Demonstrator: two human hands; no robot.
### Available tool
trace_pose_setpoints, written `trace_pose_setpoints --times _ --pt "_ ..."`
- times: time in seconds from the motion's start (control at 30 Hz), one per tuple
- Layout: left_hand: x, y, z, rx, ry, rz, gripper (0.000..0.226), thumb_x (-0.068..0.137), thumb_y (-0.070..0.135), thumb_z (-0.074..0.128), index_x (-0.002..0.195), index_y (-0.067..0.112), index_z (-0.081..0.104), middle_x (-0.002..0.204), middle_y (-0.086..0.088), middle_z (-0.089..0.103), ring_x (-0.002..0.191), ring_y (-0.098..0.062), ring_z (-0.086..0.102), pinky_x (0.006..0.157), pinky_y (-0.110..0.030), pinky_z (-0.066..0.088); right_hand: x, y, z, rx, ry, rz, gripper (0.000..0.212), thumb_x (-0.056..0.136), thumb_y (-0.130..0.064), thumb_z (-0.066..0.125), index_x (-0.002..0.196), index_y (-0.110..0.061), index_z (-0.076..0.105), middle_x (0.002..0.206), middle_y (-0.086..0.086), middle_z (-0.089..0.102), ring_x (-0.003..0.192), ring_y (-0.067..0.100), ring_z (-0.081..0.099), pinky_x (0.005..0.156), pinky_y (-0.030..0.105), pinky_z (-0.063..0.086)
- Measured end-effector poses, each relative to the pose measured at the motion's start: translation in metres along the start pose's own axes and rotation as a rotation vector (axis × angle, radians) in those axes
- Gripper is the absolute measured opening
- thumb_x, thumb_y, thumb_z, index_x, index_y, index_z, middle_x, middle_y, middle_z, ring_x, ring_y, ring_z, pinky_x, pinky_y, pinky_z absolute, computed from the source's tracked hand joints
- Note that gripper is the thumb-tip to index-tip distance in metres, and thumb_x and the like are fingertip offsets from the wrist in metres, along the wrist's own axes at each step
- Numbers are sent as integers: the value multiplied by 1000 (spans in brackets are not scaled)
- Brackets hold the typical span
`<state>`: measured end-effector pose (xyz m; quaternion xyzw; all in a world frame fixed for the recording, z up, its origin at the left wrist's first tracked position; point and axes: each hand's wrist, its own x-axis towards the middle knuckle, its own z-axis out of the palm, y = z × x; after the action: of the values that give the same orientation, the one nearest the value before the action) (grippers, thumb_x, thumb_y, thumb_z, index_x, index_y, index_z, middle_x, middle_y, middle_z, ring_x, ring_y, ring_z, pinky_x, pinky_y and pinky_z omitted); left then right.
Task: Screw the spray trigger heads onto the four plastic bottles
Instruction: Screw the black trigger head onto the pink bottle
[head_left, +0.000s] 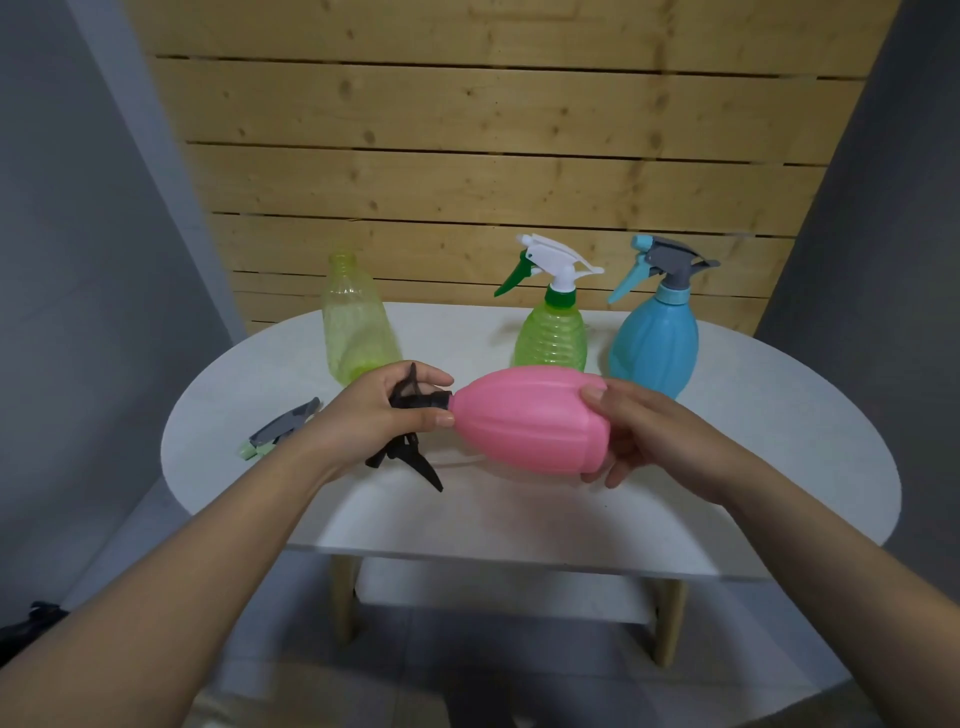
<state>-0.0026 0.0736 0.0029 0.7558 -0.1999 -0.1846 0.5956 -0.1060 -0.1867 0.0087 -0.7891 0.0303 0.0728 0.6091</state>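
Observation:
I hold a pink bottle (530, 418) on its side above the white table (727, 493). My right hand (649, 436) grips its base. My left hand (384, 410) is closed around a black trigger head (410, 447) that sits at the bottle's neck. A yellow-green bottle (353, 325) stands open-necked at the back left. A grey and pale-green trigger head (280, 428) lies loose on the table's left side. A green bottle (553, 332) with a white and green head and a blue bottle (654, 345) with a grey and blue head stand at the back.
A wooden slat wall (493, 156) rises behind the table. Grey walls flank both sides. The table's near edge (519, 558) lies below my forearms, with wooden legs underneath.

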Motion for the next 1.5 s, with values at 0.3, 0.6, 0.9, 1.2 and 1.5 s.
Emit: trace_pose_setpoints --times 0.3,0.6,0.9,1.2,1.5 --pt "-3 8 1 53 -12 90 28 76 -4 68 93 17 58 83 0 60 52 5 57 48 -8 41 4 3 3 112 14 60 72 63 -70 54 113 -18 59 58 14 67 53 26 66 51 32 55" --pt "1 5 1 92 -39 144 29 76 -1 70 95 17 58 80 7 64 68 5 60 60 -8 44 5 8 0 239 -16 195 60 66 -66 56 109 -25 55 46 6 55 41 16 55 43 27 50" --pt "6 1 6 105 311 142 49 71 29 77 115 28 55 109 11 65 104 -3 59 88 -21 43 11 8 10 380 33 116 66 71 -57 58 121 -15 47 54 10 58 48 20 60 56 36 57" --pt "4 7 2 -504 379 -40 41 78 12 70 115 3 53 97 -6 64 85 -17 65 74 -24 58 16 4 23 486 120 59 45 89 -53 43 118 -18 49 58 14 58 50 21 62 54 33 56" --pt "3 8 17 -459 32 -116 50 68 43 69 108 13 63 101 -2 71 98 -20 68 83 -33 56 23 -2 64 785 -98 52 63 79 -46 54 135 -26 32 94 24 67 79 31 69 78 40 59"
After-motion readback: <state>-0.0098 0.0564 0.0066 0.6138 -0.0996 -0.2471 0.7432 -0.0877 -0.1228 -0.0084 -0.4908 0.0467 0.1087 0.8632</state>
